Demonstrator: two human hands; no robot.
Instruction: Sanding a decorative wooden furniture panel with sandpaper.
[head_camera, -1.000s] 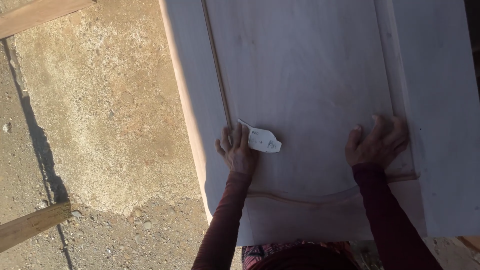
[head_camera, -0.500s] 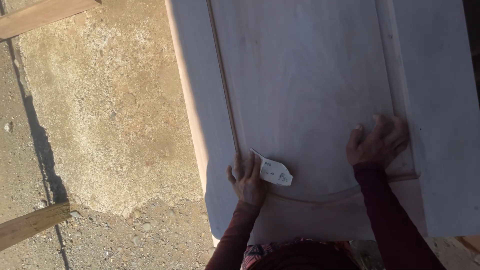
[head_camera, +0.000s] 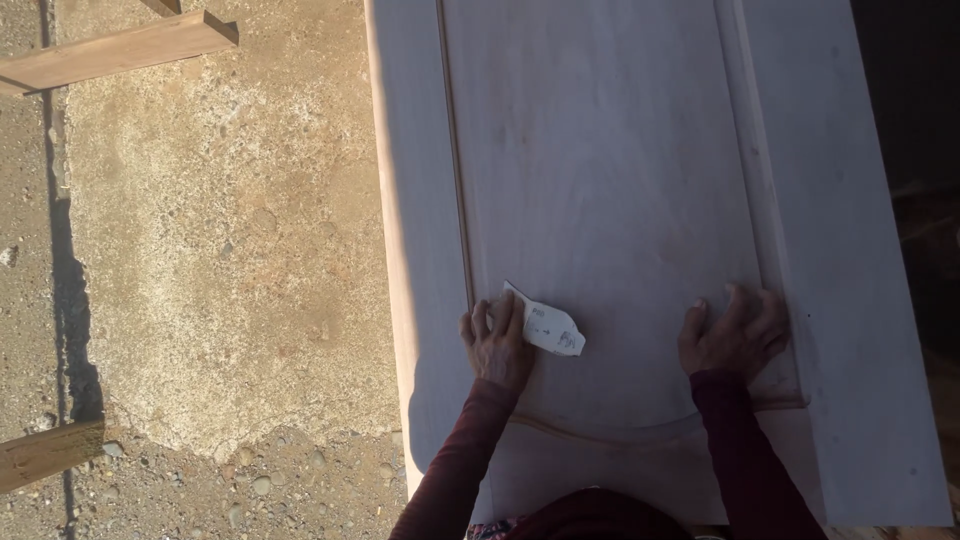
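Head view, left hand (head_camera: 497, 345) pressing sandpaper (head_camera: 545, 325), right hand (head_camera: 733, 335) flat on door panel (head_camera: 610, 180)

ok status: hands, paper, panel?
Left hand pressing folded paper flat on the panel, beside the left groove. Right hand flat on the panel, empty, by the right groove. Nothing else on the panel.

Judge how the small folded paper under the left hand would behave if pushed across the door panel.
The paper looks thin and creased, so probably floppy and light. Pressed by the left hand on the smooth panel, it likely slides easily.
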